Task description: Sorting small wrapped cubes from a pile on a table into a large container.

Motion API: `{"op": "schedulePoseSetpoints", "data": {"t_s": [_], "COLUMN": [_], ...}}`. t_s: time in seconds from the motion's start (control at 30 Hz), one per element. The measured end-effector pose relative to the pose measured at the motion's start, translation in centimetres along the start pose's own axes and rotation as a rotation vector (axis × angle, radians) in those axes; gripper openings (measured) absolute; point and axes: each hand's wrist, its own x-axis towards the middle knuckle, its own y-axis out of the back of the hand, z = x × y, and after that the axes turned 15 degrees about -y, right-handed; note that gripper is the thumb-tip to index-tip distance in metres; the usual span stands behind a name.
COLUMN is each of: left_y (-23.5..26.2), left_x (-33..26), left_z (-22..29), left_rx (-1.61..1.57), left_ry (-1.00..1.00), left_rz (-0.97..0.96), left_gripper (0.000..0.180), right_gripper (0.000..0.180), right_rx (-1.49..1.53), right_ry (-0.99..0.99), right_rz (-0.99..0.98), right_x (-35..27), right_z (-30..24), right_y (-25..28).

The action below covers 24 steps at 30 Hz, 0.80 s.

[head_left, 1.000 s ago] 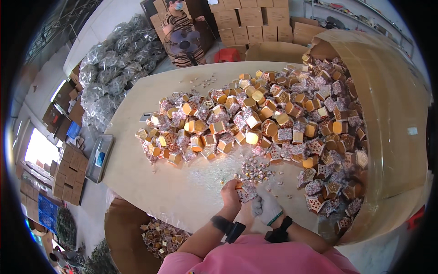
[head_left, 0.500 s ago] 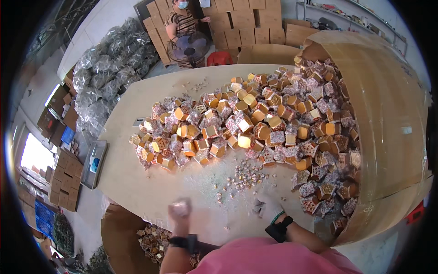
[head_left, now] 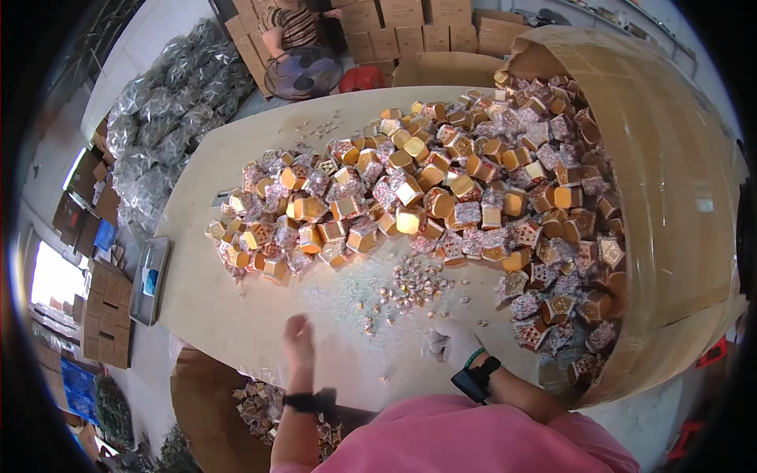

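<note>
I cannot tell whether the blurred left hand or curled, gloved right hand holds anything, with small trinkets between and beyond them, probably for easy reach, and house-shaped pieces heaped farther off.

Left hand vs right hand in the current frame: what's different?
Covering: the left hand is bare; the right hand wears a white glove with a green-edged cuff.
Sharpness: the left hand is blurred; the right hand is clearer.
Position: the left hand is nearer the open carton at lower left; the right hand is nearer the pile of small pieces.
Shared: both wrists wear dark straps.
</note>
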Motion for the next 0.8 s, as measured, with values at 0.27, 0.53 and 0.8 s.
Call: {"op": "schedulePoseSetpoints", "data": {"t_s": [0.27, 0.53, 0.8], "left_y": [-20.5, -27.4, -21.0], "left_x": [12.9, 16.1, 10.1], "left_z": [9.9, 9.6, 5.1], "left_rx": [-0.229, -0.201, -0.79], "left_ry": [0.479, 0.524, 0.637], "left_rz": [-0.587, -0.308, -0.357], "left_gripper": [0.065, 0.053, 0.021], "right_gripper": [0.023, 0.023, 0.029], "right_rx": [0.135, -0.057, -0.118], "right_ry": [0.078, 0.045, 0.036], "right_rz": [0.291, 0.284, 0.33], "right_x": [-1.8, -2.4, -3.2], "right_z": [0.8, 1.3, 0.9], "right_y": [3.2, 3.6, 2.4]}}
